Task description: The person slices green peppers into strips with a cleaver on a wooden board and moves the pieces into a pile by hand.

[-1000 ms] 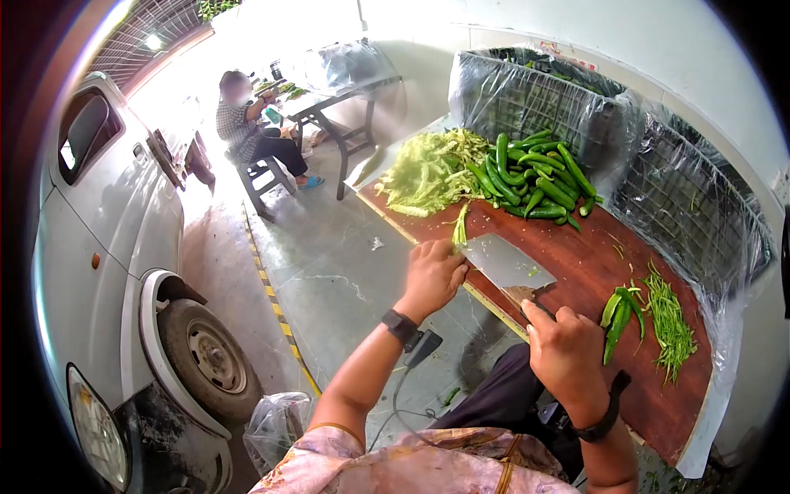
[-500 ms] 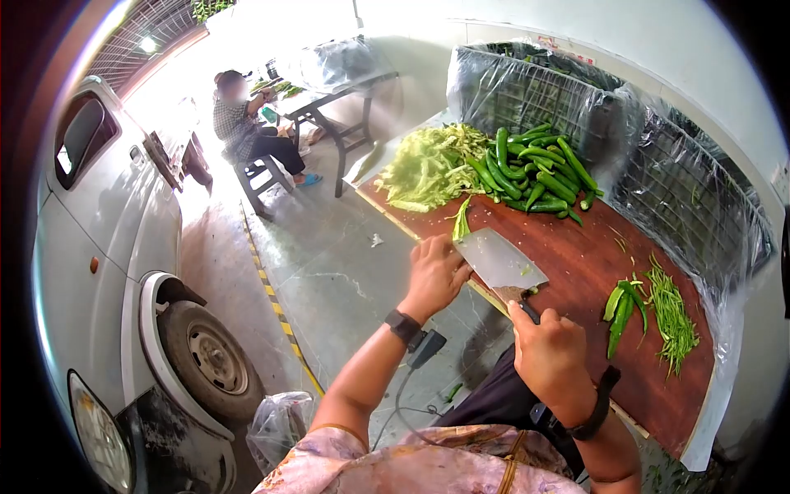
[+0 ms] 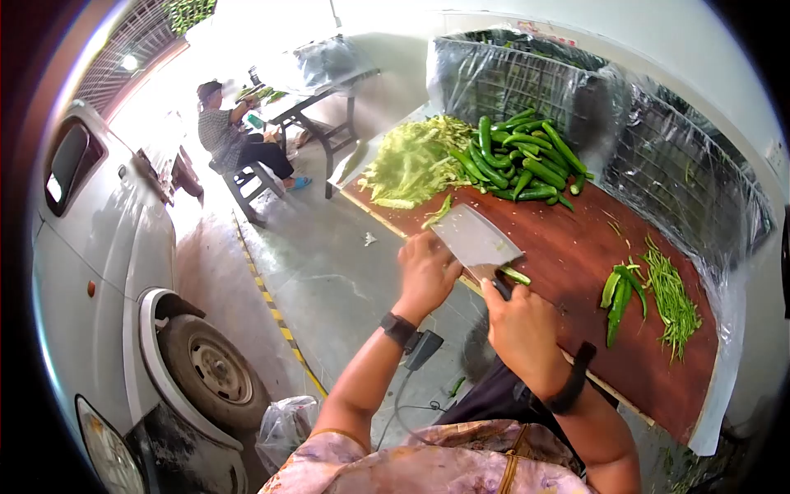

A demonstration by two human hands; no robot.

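Gripping the cleaver (image 3: 476, 240) by its handle, my right hand (image 3: 518, 325) is closed tight at the near edge of the board (image 3: 568, 247). My left hand (image 3: 426, 272) curls beside the blade at nine o'clock; what it pins I cannot tell. Whole peppers (image 3: 518, 156) lie piled at twelve o'clock.

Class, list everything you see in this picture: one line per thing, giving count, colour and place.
table: one, red-brown, right of centre
whole peppers: one heap, dark green, table's far end
cut pepper pile: one, pale green, left of the whole peppers
loose peppers: about three, green, table's right side
thin strips: one heap, green, beside the loose peppers
crates: two, dark, plastic-lined, behind the table
van: one, white, left
seated person: one, checked top, background
cleaver: one, steel-grey, over the table's near edge
left hand: one, beside the cleaver's blade
right hand: one, shut on the cleaver's handle
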